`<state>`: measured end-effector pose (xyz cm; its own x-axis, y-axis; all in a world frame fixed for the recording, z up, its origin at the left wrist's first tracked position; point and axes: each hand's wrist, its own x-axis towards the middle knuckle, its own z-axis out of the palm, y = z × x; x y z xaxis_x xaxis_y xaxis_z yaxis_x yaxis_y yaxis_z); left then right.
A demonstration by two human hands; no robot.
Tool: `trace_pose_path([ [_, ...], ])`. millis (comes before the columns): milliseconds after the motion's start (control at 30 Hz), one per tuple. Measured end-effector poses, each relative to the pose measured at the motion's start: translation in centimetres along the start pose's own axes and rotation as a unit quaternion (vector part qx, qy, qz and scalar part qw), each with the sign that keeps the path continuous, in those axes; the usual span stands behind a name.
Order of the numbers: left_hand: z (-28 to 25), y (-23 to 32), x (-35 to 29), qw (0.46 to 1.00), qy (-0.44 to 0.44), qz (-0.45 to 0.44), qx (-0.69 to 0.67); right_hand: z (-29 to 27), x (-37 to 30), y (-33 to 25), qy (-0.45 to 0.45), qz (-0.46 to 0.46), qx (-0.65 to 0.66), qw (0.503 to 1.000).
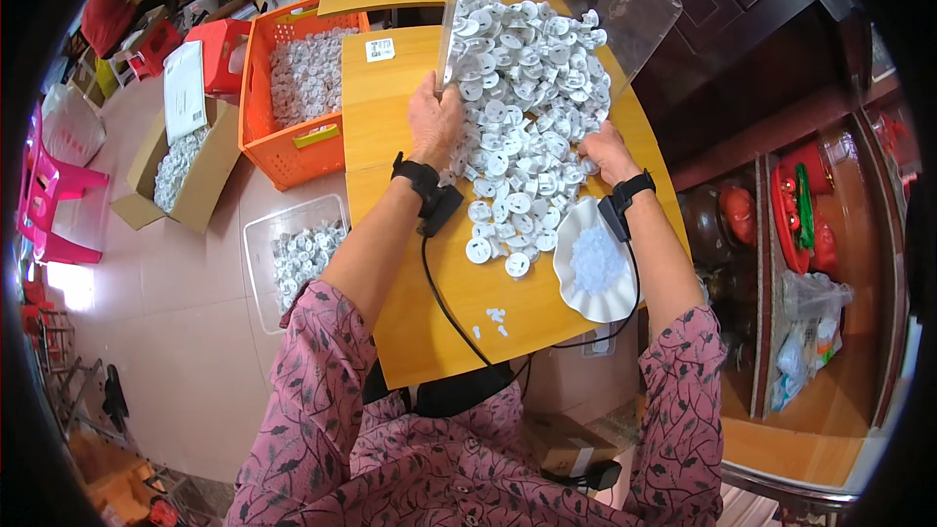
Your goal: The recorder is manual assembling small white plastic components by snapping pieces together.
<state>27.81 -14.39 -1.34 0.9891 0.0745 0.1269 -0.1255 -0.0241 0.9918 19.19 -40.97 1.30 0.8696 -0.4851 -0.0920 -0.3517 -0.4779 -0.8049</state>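
My left hand grips the clear plastic sheet at the disc pile edge. My right hand fingers rest curled in the discs, beside the white dish overhanging the table edge.

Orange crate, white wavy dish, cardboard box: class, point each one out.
orange crate (293, 151), head view, front wall.
white wavy dish (571, 283), head view, left rim.
cardboard box (210, 185), head view, right side wall.

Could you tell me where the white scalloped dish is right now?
In the head view, the white scalloped dish sits on the wooden table, just below the right hand, beside the pile of white discs.
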Motion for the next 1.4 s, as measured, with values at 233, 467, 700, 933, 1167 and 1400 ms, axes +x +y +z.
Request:
trace_pose_path([
  [233, 0.5, 2.2, -1.5, 0.996, -0.086, 0.005, 0.032, -3.5, -1.9, 1.3, -0.011, 0.008, -0.085, 0.996],
  [467, 0.3, 2.8, -4.9, 0.994, -0.087, 0.049, 0.042, -2.9, -4.7, 1.0, -0.029, -0.046, -0.102, 0.993],
  [700, -0.8, 2.5, -6.4, 0.990, -0.103, 0.073, 0.067, -1.9, -5.9, -0.3, -0.093, -0.094, -0.103, 0.986],
  [933, -1.7, 4.7, -9.2, 0.975, -0.218, -0.008, 0.041, -2.7, -7.5, -1.5, -0.081, -0.120, -0.118, 0.982],
  [1167, -4.3, 7.2, -14.9, 0.972, -0.209, 0.063, 0.085, -2.8, -12.3, -2.8, 0.013, -0.233, -0.282, 0.931],
  [1400, -12.4, 11.3, -25.8, 0.939, -0.325, -0.056, -0.097, -3.3, -25.9, -7.1, -0.028, -0.397, -0.182, 0.899],
])
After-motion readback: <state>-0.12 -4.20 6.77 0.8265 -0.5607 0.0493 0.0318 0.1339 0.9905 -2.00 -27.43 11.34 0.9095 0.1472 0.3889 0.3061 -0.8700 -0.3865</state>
